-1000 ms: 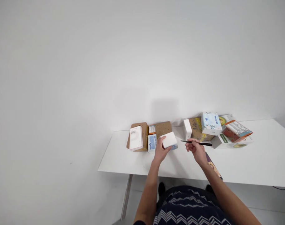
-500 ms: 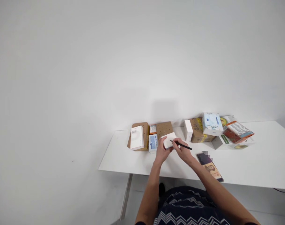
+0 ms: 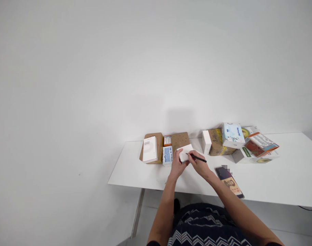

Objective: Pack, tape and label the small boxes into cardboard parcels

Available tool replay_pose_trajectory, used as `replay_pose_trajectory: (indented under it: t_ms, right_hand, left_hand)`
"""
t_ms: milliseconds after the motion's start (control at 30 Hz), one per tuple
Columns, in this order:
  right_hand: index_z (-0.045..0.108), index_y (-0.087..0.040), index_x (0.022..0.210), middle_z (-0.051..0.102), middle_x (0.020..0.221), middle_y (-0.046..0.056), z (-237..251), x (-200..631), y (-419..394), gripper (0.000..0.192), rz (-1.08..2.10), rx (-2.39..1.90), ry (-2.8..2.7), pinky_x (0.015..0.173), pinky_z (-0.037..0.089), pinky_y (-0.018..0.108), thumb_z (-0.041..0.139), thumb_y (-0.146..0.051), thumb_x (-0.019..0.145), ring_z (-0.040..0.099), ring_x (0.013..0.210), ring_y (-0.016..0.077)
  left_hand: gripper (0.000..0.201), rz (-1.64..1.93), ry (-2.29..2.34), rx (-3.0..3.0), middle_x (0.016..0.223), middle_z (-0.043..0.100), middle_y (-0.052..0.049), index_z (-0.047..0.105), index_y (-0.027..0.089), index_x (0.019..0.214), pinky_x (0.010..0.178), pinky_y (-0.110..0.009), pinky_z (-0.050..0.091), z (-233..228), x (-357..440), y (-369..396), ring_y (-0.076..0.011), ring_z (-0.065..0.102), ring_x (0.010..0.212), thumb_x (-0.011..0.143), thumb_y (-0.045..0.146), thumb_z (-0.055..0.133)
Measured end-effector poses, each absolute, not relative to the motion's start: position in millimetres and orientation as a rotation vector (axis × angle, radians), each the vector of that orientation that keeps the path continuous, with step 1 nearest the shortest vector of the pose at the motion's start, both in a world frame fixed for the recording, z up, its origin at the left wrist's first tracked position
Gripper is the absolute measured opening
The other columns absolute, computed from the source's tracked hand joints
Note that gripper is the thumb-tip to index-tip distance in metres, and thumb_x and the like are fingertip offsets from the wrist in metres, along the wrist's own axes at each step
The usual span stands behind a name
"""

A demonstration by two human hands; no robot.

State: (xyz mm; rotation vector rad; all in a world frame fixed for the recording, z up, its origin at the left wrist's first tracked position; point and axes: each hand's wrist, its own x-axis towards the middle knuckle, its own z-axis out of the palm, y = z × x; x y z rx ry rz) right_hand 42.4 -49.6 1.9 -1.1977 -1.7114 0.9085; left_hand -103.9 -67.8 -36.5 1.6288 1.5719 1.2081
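My left hand (image 3: pixel 178 166) grips a small white block (image 3: pixel 184 149) by its left and near sides; whether it is a box or a thick notepad I cannot tell. A slim black pen (image 3: pixel 199 158) is held in my right hand (image 3: pixel 198 165), fingers pinched near its tip. The tip points left and rests on or just over the block's flat white top. Just left of my left hand stands a blue-and-white box (image 3: pixel 167 155). Behind the block lies a brown cardboard box (image 3: pixel 179 138) with small dark holes.
On the white table (image 3: pixel 143 176), a white power bank box (image 3: pixel 150 149) lies on another brown box (image 3: pixel 159 143), beside a small orange-edged box (image 3: pixel 167 140). To the right are a white box (image 3: pixel 206 141), a taped carton (image 3: pixel 217 143), several printed boxes (image 3: pixel 232 133) and a phone (image 3: pixel 230 182).
The pen has tilted slightly, its rear end shifting a little left and up, and its tip has moved slightly left on the white block. My left hand keeps its grip.
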Motion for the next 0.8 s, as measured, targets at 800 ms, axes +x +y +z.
replay_pose_trajectory:
  t_ms: [800]
  right_hand:
    - [0.059,-0.011,0.080,0.068,0.083,0.018,-150.4,120.1,-68.2,0.010,1.181,-2.172,-1.858,0.071,0.044,0.032,0.059,-0.021,0.079,0.066,0.086,0.0286]
  left_hand:
    - [0.067,1.176,1.541,1.559,0.130,0.042,-0.007,0.043,0.027,0.127,0.101,-0.038,0.037,-34.8,-105.2,-72.9,-0.0233,0.043,0.121,0.067,0.025,0.074]
